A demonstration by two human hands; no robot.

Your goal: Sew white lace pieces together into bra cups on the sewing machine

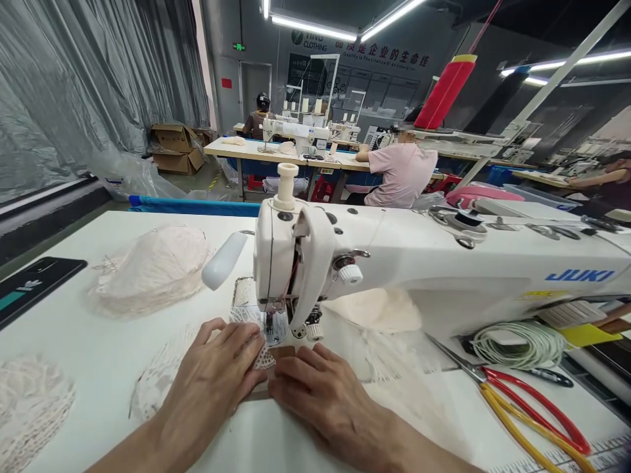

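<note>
— Both hands lay flat on the table nearest the camera, didn't they?

— Yes. Her left hand (211,384) pressed open-palmed on the mesh fabric piece (263,358), fingers spread toward the needle. The right hand (323,394) lay just beside it, fingertips close to the left's, also open and flat, pinning a brown strip (261,391) under the mesh. Neither hand was clenched on anything; both were holding the work down.

— And where did the piece sit?

— Right at the presser foot (271,325) of the white sewing machine (394,263), its front edge beneath the needle area.

— How would one do that well?

— I judged it needed even pressure from both palms, fingertips kept clear of the needle, and the mesh edge kept aligned with the strip so the seam ran straight. Loose mesh could pucker if pulled.

— What lay around?

— 1 heap of pale fabric (152,269) to the left, more mesh (29,401) at the near left corner, and scissors with red and yellow handles (522,407) on the right beside a coil of white cord (517,341). A dark phone (34,282) rested at the far left edge. Behind, a person in a pink shirt (401,174) sat at another table.
</note>
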